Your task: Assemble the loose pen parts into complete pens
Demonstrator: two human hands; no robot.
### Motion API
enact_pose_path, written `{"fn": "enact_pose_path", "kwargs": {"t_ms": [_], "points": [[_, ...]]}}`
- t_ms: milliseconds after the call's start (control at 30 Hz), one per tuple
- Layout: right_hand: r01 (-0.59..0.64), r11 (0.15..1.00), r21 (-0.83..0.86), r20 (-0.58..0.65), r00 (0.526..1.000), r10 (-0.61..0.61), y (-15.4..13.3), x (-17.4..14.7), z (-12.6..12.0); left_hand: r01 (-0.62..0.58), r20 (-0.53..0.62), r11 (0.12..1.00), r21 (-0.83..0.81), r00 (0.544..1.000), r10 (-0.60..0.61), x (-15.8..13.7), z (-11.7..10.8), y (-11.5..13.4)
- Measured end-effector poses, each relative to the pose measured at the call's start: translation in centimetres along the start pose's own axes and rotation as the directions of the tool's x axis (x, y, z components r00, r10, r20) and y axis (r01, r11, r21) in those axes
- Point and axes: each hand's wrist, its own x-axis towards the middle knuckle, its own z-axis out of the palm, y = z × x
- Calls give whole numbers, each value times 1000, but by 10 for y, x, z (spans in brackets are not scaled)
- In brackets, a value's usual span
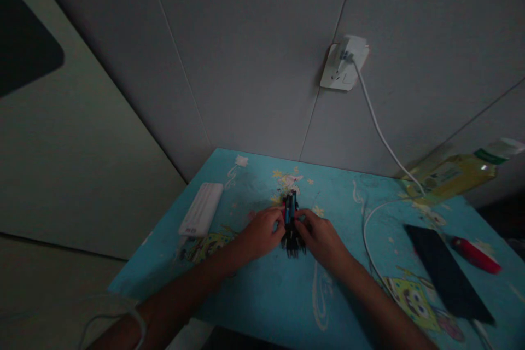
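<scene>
A small cluster of slim black, blue and red sticks, which look like pens (291, 219), lies near the middle of the blue table (270, 295). Its dark narrow ends point towards me. My left hand (264, 234) has its fingers bent and pressed against the left side of the cluster. On the opposite side, my right hand (318, 236) is closed with thumb and fingertips at the pens. The fingers hide part of both sides, and the dim light blurs the details.
A white power bank (202, 209) lies at left. To the right are a dark phone-like slab (449, 273), a red-handled object (478, 256) and a bottle of yellow liquid (455, 176). A white cable (375, 120) runs from the wall charger (350, 49) across the table.
</scene>
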Motion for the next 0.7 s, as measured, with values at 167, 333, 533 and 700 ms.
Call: {"fn": "enact_pose_path", "kwargs": {"t_ms": [167,333,533,700], "points": [[-9,1000,2,1,1000,9,7,3,-9,44,20,999,-4,999,-44,-1,-1,2],[-29,999,15,-1,1000,29,16,8,0,39,47,999,-12,998,-38,-2,0,4],[-64,998,-11,-17,998,64,28,5,4,-34,4,998,-56,999,34,-5,6,7],[-143,986,-81,-30,990,141,37,0,4,-47,14,994,-103,999,49,-3,10,10]]}}
